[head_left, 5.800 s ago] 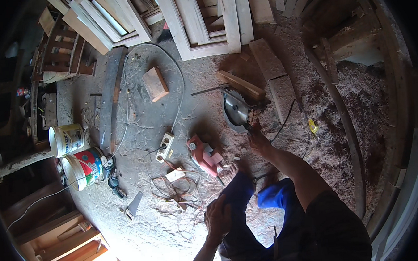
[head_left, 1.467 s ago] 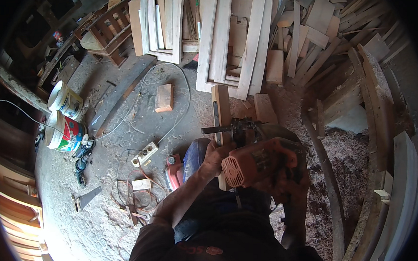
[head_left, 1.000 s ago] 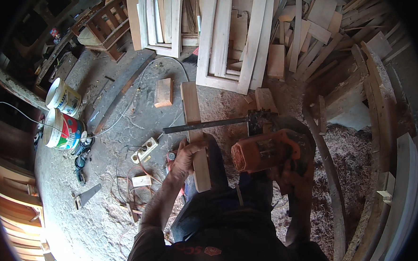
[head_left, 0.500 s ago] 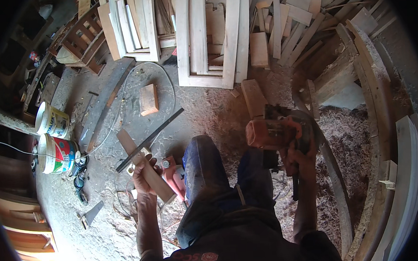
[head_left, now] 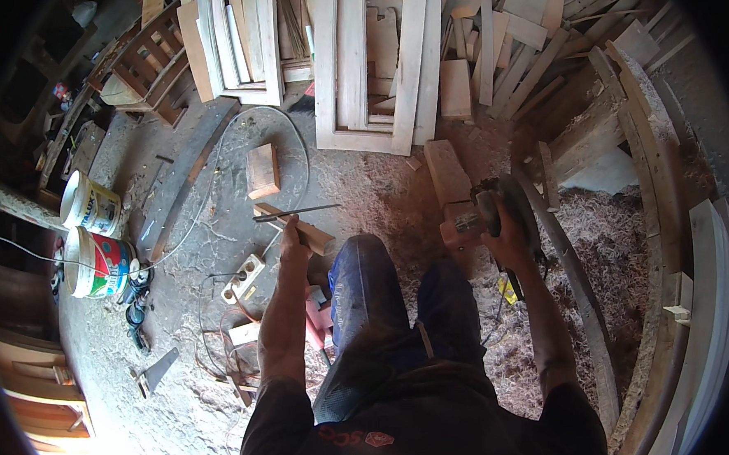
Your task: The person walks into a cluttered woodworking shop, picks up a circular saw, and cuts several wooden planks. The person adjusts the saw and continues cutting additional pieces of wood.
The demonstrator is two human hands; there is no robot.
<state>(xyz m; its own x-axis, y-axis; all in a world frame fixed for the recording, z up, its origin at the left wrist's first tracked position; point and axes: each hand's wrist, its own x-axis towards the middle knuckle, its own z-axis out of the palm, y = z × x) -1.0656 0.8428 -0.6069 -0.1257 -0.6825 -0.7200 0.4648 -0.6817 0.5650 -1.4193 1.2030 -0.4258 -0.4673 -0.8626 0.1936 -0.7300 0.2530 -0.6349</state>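
Buckets: two at nine o'clock, a white one (head_left: 91, 201) just beyond a red, green and blue one (head_left: 98, 262).
Frames: pale wooden frame (head_left: 412, 68) at twelve, smaller frame (head_left: 271, 47) at eleven.
Offcuts: jumbled wood pile (head_left: 527, 28) between one and two.
Shavings: curled heap (head_left: 604, 240) between three and four, on both sides of a curved pole (head_left: 580, 290).
Handsaw: lying flat (head_left: 159, 372) at eight.
Seating: slatted wooden bench (head_left: 149, 74) at ten.
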